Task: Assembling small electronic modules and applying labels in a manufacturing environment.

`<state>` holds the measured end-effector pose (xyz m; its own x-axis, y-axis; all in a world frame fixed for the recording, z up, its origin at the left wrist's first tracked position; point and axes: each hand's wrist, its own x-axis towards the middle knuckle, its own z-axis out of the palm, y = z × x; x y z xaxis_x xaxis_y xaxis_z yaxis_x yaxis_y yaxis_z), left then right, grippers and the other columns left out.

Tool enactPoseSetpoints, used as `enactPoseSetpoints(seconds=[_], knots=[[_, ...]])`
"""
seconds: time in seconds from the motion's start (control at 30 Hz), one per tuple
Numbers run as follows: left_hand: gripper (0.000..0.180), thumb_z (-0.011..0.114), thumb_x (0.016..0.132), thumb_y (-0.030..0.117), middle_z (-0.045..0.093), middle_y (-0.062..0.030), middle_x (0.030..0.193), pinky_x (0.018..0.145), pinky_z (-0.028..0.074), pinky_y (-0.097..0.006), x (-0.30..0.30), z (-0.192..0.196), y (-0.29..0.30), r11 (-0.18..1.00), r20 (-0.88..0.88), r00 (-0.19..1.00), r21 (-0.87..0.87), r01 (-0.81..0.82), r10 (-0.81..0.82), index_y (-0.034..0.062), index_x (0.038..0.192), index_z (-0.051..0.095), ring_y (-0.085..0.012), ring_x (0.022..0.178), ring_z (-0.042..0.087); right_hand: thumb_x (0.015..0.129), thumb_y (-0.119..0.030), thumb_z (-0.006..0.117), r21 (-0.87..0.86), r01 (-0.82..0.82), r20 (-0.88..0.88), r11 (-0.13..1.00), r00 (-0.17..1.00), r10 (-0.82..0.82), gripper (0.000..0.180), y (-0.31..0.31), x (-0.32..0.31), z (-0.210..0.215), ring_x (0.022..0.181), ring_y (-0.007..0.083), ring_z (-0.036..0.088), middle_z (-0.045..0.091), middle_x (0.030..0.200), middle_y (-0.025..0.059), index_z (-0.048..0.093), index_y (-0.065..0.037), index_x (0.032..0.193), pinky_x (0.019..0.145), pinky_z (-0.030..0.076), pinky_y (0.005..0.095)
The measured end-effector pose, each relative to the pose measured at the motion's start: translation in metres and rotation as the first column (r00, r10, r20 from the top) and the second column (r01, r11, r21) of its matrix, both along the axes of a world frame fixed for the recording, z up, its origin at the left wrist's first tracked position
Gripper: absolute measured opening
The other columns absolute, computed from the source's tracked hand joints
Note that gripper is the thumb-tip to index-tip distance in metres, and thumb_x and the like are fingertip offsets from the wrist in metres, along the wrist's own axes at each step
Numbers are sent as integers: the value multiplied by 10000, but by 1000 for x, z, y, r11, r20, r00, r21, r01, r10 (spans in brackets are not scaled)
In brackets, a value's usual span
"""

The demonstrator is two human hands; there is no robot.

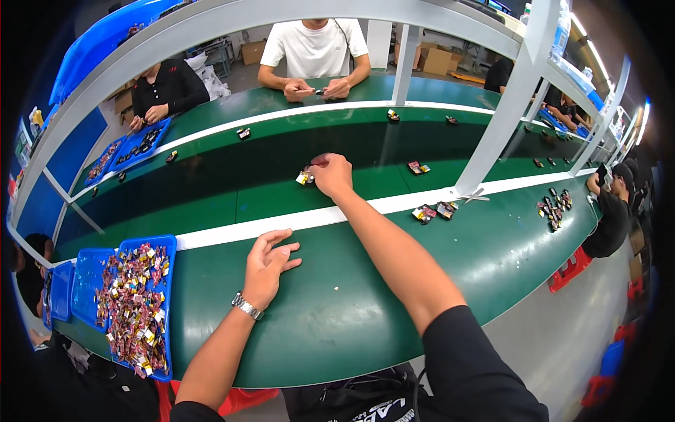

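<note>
My right hand (330,174) is stretched far out over the dark green belt (211,183), its fingers closed around a small yellow and black part (305,177) that touches the belt. My left hand (267,267) rests on the green bench (337,316) with its fingers apart and nothing in it; a metal watch sits on that wrist. A blue tray (169,246) heaped with several small coloured parts stands just left of my left hand.
Two small parts (434,210) lie on the white strip to the right, one more part (418,167) on the belt. A white frame post (492,133) stands near them. Across the belt a person in white (315,49) and a person in black (165,88) work; another sits at right (612,204).
</note>
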<state>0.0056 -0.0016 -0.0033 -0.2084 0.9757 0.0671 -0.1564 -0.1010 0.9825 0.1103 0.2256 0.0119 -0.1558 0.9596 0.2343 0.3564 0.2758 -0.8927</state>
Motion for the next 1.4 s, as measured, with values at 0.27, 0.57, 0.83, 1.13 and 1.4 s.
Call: enactPoseSetpoints(seconds=[0.27,0.57,0.83,1.13,1.4], knots=[[260,532,956,29,570,-150,1293,889,572,-361,-6,-1,-6,996,-54,995,-35,83,-85,-38,1206,555,-238,1127,617,749,-107,705,338,-234,439,912,896,67,355,4,79,11,1013,342,656,684,1066,186,687,-23,1093,925,515,393],[162,544,944,14,671,-115,1106,818,574,-306,-4,-3,-2,998,-197,979,-35,45,-51,-33,1075,626,-193,1003,669,643,24,766,45,-399,848,916,500,176,563,-41,247,63,1115,299,534,658,1191,58,668,-110,1180,999,457,380],[261,552,956,47,640,-147,1184,874,563,-316,5,-2,-3,985,-133,976,-55,163,-169,-16,1209,561,-191,1044,656,630,-99,831,120,-455,664,883,698,269,408,-71,192,48,957,292,588,663,974,113,696,-29,1009,898,475,395],[429,498,1017,129,598,-156,1251,963,544,-368,0,2,-4,991,258,956,27,134,-136,0,1412,393,-210,1147,609,731,-107,811,262,-342,212,902,932,292,445,-164,37,26,796,194,635,620,935,125,564,-9,1089,686,535,318],[356,453,1024,118,576,-170,1274,939,568,-421,-21,9,-3,996,315,947,-44,83,-65,10,1363,450,-255,1115,634,769,-100,780,354,-509,294,785,857,424,485,-148,45,19,930,278,633,600,1105,141,568,-56,1203,741,547,358]])
